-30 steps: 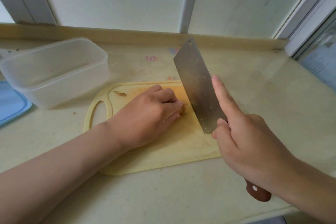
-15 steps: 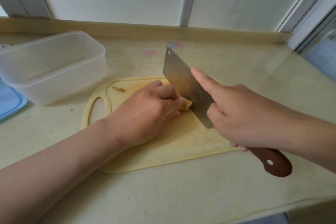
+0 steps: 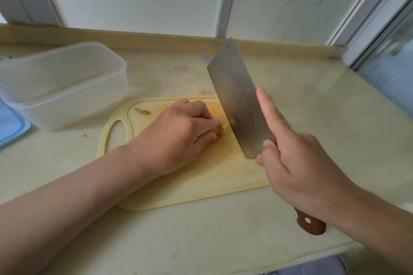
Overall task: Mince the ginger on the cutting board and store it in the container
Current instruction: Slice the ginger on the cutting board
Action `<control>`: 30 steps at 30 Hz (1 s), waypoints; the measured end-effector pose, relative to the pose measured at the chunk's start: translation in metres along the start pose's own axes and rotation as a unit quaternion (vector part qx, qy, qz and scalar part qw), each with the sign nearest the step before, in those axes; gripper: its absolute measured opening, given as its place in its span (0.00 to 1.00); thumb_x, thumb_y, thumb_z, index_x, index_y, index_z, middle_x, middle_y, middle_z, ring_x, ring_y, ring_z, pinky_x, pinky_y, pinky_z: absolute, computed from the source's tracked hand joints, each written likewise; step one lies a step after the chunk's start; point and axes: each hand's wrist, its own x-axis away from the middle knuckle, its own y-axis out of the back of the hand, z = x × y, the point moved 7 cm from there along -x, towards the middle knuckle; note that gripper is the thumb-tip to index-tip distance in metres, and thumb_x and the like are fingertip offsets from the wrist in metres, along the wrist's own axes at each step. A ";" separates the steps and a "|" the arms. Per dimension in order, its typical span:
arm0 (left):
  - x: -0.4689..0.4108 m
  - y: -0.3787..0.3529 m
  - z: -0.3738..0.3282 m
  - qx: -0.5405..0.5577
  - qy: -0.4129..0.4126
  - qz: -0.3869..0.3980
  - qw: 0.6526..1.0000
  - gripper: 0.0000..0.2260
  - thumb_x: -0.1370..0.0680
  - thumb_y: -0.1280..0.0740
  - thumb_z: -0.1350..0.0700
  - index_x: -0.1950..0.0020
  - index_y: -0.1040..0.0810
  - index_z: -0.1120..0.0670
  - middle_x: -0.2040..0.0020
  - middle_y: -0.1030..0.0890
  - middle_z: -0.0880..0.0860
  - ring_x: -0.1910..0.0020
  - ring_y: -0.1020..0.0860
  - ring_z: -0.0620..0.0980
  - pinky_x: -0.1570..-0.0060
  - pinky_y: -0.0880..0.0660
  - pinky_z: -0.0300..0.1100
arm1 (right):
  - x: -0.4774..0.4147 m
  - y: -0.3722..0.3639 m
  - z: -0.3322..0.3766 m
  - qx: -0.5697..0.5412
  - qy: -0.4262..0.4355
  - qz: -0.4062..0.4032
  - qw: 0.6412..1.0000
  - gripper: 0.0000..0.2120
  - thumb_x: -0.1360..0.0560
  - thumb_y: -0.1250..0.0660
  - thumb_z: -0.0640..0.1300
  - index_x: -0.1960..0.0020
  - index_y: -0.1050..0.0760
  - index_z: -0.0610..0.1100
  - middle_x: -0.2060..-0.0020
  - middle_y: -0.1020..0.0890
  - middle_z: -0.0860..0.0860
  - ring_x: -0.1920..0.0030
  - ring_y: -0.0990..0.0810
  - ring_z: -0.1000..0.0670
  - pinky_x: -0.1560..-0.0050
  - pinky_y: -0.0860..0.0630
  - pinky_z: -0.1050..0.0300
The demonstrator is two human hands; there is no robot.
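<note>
Ginger (image 3: 222, 130) is being sliced, judged an early step of the mincing; nothing appears stored yet. On the pale surface (image 3: 223, 241) a cutting board (image 3: 201, 185) is laid, and a clear container (image 3: 67, 105) is set just beside its far left corner. A cleaver (image 3: 239, 100) is held tilted by the right hand (image 3: 299, 163), fingers wrapped round the handle and forefinger laid along the blade. The ginger is pinned to the board under the curled fingers of the left hand (image 3: 178, 131), only its end showing at the blade. A straight downward cut is called for next, kept clear of the fingertips.
</note>
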 end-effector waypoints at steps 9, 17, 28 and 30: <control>0.001 0.000 -0.002 0.000 -0.007 -0.015 1.000 0.06 0.23 0.27 0.56 0.49 0.14 0.55 0.53 0.19 0.51 0.59 0.24 0.54 0.57 0.23 0.47 | -0.010 0.004 -0.003 0.025 -0.041 0.041 0.998 0.39 0.18 0.47 0.44 0.24 0.64 0.77 0.63 0.17 0.44 0.69 0.20 0.46 0.66 0.20 0.44; 0.002 0.002 0.001 0.015 -0.004 -0.032 0.999 0.09 0.24 0.28 0.55 0.46 0.14 0.54 0.52 0.17 0.51 0.59 0.22 0.54 0.56 0.23 0.46 | -0.032 0.006 0.004 0.029 -0.062 0.124 0.990 0.38 0.18 0.46 0.42 0.22 0.59 0.75 0.63 0.17 0.44 0.69 0.18 0.40 0.72 0.18 0.42; 0.005 0.004 0.001 0.006 0.016 -0.023 1.000 0.10 0.26 0.28 0.55 0.46 0.14 0.53 0.51 0.17 0.52 0.58 0.21 0.54 0.55 0.22 0.45 | -0.001 0.000 -0.008 -0.004 0.004 -0.009 1.000 0.41 0.19 0.46 0.43 0.24 0.64 0.78 0.69 0.22 0.48 0.58 0.15 0.43 0.64 0.21 0.43; 0.004 0.005 0.001 0.005 0.014 -0.021 1.000 0.10 0.26 0.28 0.56 0.46 0.13 0.54 0.51 0.17 0.52 0.58 0.20 0.55 0.54 0.22 0.44 | 0.001 0.000 -0.006 -0.010 0.011 -0.010 1.000 0.40 0.20 0.47 0.44 0.24 0.64 0.77 0.70 0.23 0.48 0.57 0.15 0.41 0.64 0.21 0.43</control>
